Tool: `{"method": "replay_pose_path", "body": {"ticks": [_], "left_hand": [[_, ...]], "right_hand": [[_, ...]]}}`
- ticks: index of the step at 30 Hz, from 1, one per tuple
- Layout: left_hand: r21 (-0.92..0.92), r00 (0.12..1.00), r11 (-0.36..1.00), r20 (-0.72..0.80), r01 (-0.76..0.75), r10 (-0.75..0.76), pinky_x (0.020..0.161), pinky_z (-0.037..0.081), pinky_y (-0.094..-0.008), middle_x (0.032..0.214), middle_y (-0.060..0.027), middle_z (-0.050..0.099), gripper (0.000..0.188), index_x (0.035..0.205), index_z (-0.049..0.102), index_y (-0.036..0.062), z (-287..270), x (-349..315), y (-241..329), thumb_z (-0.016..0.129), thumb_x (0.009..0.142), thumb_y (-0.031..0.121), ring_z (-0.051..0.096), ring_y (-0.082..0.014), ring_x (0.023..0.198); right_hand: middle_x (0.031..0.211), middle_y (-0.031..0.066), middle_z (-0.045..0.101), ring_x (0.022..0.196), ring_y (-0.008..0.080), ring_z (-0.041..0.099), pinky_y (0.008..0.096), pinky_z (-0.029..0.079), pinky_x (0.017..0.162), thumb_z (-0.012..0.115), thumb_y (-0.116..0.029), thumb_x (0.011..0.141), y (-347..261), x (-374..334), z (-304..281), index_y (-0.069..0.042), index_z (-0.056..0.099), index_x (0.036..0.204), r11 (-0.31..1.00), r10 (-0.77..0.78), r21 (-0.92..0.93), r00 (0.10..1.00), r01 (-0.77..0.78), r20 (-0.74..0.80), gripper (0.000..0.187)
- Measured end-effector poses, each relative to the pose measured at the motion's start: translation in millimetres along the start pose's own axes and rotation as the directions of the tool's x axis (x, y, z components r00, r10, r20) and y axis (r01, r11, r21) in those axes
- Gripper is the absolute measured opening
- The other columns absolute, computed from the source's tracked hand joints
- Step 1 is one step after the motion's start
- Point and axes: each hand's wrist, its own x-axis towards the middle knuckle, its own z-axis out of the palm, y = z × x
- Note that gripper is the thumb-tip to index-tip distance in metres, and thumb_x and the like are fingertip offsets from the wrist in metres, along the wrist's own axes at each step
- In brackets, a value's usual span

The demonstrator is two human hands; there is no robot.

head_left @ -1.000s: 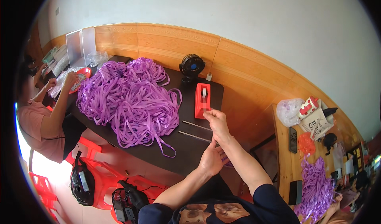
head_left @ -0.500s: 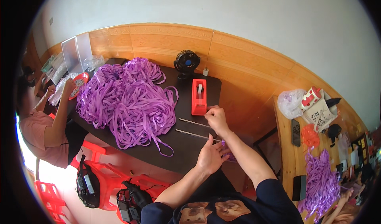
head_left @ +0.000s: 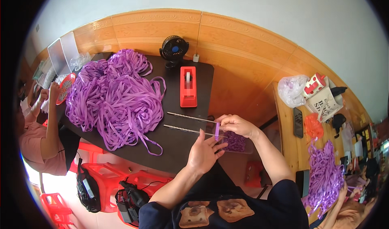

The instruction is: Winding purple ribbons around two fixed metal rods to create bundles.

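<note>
Two thin metal rods (head_left: 190, 117) reach side by side over the right end of the dark table (head_left: 182, 146). A short band of purple ribbon (head_left: 217, 131) spans them near their right ends. My right hand (head_left: 238, 126) is closed in a pinch at the ribbon, beside the far rod. Palm up and fingers apart, my left hand (head_left: 204, 152) is just below the near rod, its thumb close to it and holding nothing. A large heap of purple ribbon (head_left: 117, 97) covers the table's left part.
A red tape dispenser (head_left: 188, 99) and a black fan (head_left: 174, 50) stand behind the rods. More ribbon fills a bin (head_left: 237, 141) below. Another person (head_left: 44, 144) works at left. Another ribbon pile (head_left: 324, 176) lies on the wooden table (head_left: 285, 123). Red stools (head_left: 107, 184) stand in front.
The view has shifted, with the table appearing farther left. My right hand has come from the far rod near the dispenser to the ribbon, which now stretches across both rods. My left hand stays open.
</note>
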Motion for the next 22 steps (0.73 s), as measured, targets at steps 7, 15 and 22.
{"method": "replay_pose_path", "body": {"ticks": [7,15,22], "left_hand": [[0.000,1.000,1.000,0.008,-0.007,0.007,0.103,0.028,-0.0414,0.143,-0.0166,0.033,0.085,0.141,0.026,-0.0084,-4,1,-2,0.026,0.094,0.063,0.037,-0.0339,0.128],[-0.020,1.000,1.000,0.002,-0.010,0.010,0.092,0.036,-0.0366,0.137,-0.0124,0.039,0.078,0.138,0.032,-0.0040,-1,0,-1,0.026,0.096,0.061,0.046,-0.0268,0.117],[0.014,1.000,1.000,0.017,-0.017,0.016,0.098,0.032,-0.0394,0.143,-0.0153,0.031,0.086,0.143,0.020,-0.0089,-3,1,-1,0.026,0.094,0.063,0.039,-0.0335,0.126]], "right_hand": [[0.108,0.0088,0.060,0.096,0.0189,0.048,0.0328,0.038,0.083,0.059,-0.007,0.087,8,7,5,-0.001,0.063,0.075,1.000,-0.019,0.007,1.000,0.019,0.012,0.014],[0.103,0.0080,0.061,0.098,0.0217,0.048,0.0361,0.036,0.087,0.061,-0.009,0.085,12,6,5,-0.003,0.063,0.073,0.989,-0.111,-0.102,0.994,0.110,-0.005,0.014],[0.104,0.0090,0.062,0.104,0.0229,0.048,0.0373,0.034,0.093,0.062,-0.012,0.085,10,6,6,-0.004,0.063,0.073,0.989,-0.099,-0.112,0.995,0.098,-0.004,0.015]]}}
